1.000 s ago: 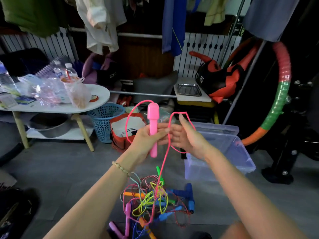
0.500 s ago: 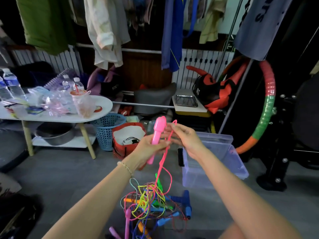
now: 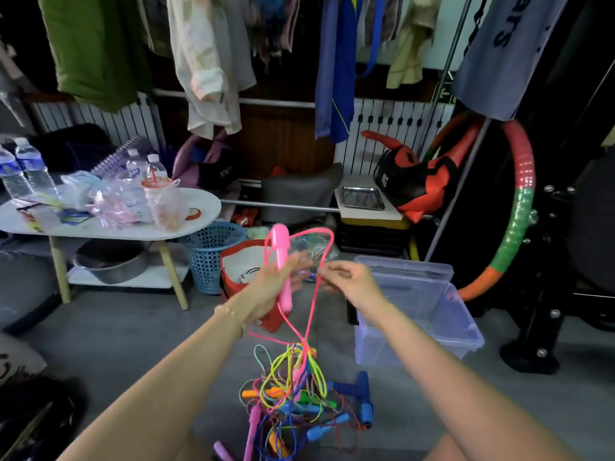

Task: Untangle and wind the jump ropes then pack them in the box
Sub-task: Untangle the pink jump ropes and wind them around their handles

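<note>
Gripping the pink handle (image 3: 279, 241) nearly upright, the left hand (image 3: 269, 287) faces the right hand (image 3: 356, 284), which pinches the pink cord (image 3: 312, 311) just beside it; the cord drops to the tangle (image 3: 289, 390), left of the box (image 3: 399, 354).

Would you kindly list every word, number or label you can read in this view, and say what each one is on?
"8KG": on the black and red bag.
"FITNE", the rest unclear: on the black bag behind the white table.
"ars", cut off: on the grey hanging garment.
Labels on the water bottles and the packets on the table: too blurred to read.
</note>
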`<state>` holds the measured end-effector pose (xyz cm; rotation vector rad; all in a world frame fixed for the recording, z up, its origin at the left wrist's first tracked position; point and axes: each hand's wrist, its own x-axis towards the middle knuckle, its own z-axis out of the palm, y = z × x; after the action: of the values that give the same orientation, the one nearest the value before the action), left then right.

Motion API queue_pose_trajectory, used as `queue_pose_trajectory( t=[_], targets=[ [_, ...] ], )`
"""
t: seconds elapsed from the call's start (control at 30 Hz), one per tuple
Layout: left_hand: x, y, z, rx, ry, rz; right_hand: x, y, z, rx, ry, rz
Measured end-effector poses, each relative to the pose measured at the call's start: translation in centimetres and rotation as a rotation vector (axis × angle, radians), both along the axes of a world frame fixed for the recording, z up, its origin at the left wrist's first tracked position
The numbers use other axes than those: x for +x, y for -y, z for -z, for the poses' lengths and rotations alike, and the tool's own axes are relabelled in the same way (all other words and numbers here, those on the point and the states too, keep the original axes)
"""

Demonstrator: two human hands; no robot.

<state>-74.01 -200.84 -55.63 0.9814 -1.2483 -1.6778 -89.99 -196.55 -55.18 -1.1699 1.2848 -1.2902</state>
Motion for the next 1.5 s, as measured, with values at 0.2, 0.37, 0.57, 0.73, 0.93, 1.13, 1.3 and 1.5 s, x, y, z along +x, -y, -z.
queue_pose_trajectory(
  t=[0.2, 0.37, 0.57, 0.73, 0.93, 1.13, 1.3, 1.5],
  targets=[
    [-0.4, -2.7, 3.4, -0.081, 0.174, 0.083, 0.4, 0.9, -1.8, -0.054, 0.167, 0.106],
    [-0.9, -0.7, 0.2, -0.092, -0.029, -0.123, -0.2, 0.5, 0.5, 0.080, 0.141, -0.005],
    [-1.4, 1.4, -3.2, -0.098, -0.202, -0.193, 0.3, -1.1, 3.2, 0.105, -0.094, -0.241],
    [-1.6, 1.9, -2.4, 0.013, -0.274, -0.237, 0.8, 0.4, 2.1, 0.043, -0.182, -0.208],
    [-0.6, 1.7, -0.6, 0.044, -0.291, -0.209, 1.3, 0.8, 2.7, 0.049, 0.015, -0.131],
    [0.4, -1.4, 5.2, -0.071, 0.230, 0.061, 1.3, 1.8, 0.0, -0.048, 0.335, 0.094],
    [-0.4, -2.3, 4.6, -0.289, 0.279, 0.003, 1.8, 1.7, 0.3, -0.027, 0.369, 0.131],
    [-0.8, -2.6, 3.3, -0.242, 0.177, -0.055, 0.0, 0.8, 2.0, 0.106, -0.080, -0.044]
  ],
)
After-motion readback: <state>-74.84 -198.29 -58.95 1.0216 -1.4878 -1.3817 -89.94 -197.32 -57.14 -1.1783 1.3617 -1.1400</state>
